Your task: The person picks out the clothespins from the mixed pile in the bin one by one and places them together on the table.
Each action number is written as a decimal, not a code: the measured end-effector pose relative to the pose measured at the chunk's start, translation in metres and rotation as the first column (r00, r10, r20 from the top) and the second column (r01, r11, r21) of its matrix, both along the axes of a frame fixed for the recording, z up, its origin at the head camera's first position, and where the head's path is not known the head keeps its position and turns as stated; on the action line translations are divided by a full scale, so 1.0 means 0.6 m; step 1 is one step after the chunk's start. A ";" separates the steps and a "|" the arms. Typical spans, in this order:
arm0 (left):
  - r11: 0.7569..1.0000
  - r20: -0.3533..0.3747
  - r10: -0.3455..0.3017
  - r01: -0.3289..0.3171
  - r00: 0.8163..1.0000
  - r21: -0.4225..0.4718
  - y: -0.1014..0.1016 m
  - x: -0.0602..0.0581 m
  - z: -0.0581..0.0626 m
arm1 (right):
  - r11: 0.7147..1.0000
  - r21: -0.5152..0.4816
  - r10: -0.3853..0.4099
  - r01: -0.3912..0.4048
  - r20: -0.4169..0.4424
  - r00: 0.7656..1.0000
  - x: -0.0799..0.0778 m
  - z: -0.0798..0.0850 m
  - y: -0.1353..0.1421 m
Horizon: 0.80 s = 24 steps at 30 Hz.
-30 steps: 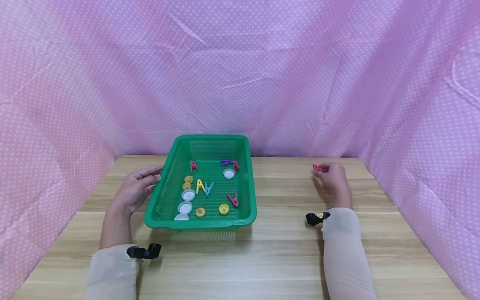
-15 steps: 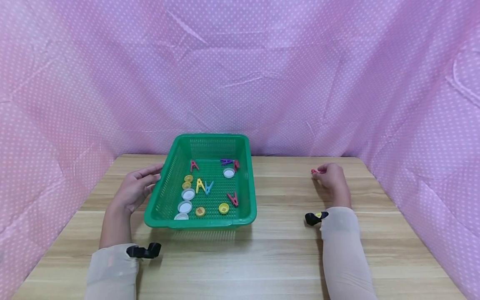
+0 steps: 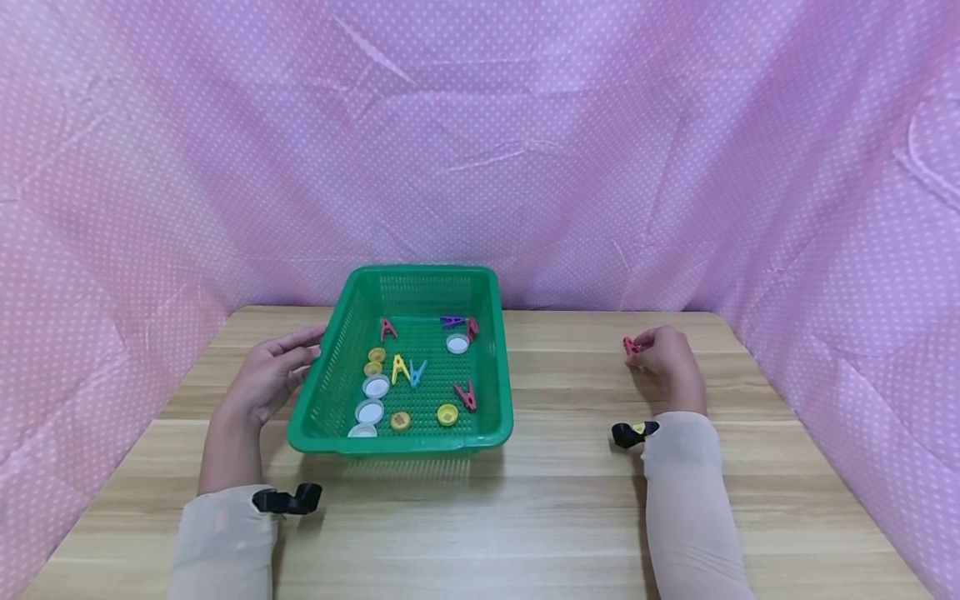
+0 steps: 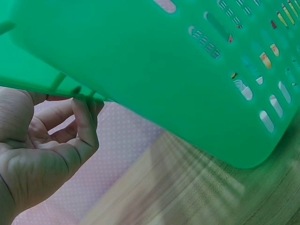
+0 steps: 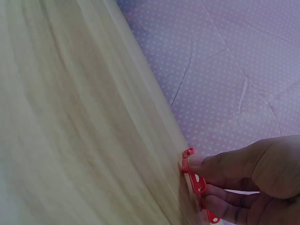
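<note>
At the right back of the table my right hand [image 3: 666,360] pinches a red clothespin [image 3: 630,345] between thumb and fingers. The right wrist view shows this clothespin [image 5: 198,182] close over the wood, its lower end beside the curled fingers. A green plastic basket [image 3: 303,429] stands left of centre. My left hand [image 3: 266,379] grips its left rim, and in the left wrist view the fingertips [image 4: 86,124] bend up against that rim. Inside lie red clothespins [image 3: 466,396], a purple one [image 3: 453,322], a yellow one [image 3: 400,369] and a blue one [image 3: 417,374].
White round caps [image 3: 370,412] and yellow caps [image 3: 447,415] also lie in the basket, mostly along its left side and front. The wooden table [image 3: 570,500] ends at the back against a pink dotted cloth [image 3: 585,167].
The red clothespin has turned a little in my right fingers, and that hand has shifted only slightly. My left hand and the basket have kept their places.
</note>
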<state>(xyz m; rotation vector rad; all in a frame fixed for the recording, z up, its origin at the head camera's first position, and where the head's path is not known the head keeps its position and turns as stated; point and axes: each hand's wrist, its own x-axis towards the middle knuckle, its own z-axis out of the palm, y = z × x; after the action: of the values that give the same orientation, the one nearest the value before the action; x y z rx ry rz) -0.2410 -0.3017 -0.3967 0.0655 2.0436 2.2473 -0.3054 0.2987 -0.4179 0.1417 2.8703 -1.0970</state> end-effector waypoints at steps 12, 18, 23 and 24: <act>0.998 -0.023 -0.014 0.016 1.000 0.066 -0.003 0.000 -0.002 | 0.998 0.055 -0.016 0.018 -0.038 0.999 -0.002 0.000 -0.002; 0.998 -0.024 -0.014 0.015 1.000 0.063 -0.003 -0.002 -0.001 | 0.999 0.049 -0.018 0.019 -0.039 0.999 -0.002 -0.001 -0.002; 0.998 -0.016 -0.013 0.014 1.000 0.054 -0.004 -0.001 -0.003 | 0.999 0.033 -0.021 0.022 -0.029 0.999 0.004 0.005 0.002; 0.998 -0.016 -0.014 0.015 1.000 0.055 -0.004 -0.001 -0.004 | 0.999 0.024 -0.022 0.023 -0.027 0.999 0.006 0.007 0.002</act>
<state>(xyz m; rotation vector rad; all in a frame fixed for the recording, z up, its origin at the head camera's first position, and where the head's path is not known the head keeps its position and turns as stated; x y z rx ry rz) -0.2418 -0.3043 -0.3989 0.1021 1.9828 2.3017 -0.3017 0.3001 -0.4138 0.1618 2.9131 -1.0768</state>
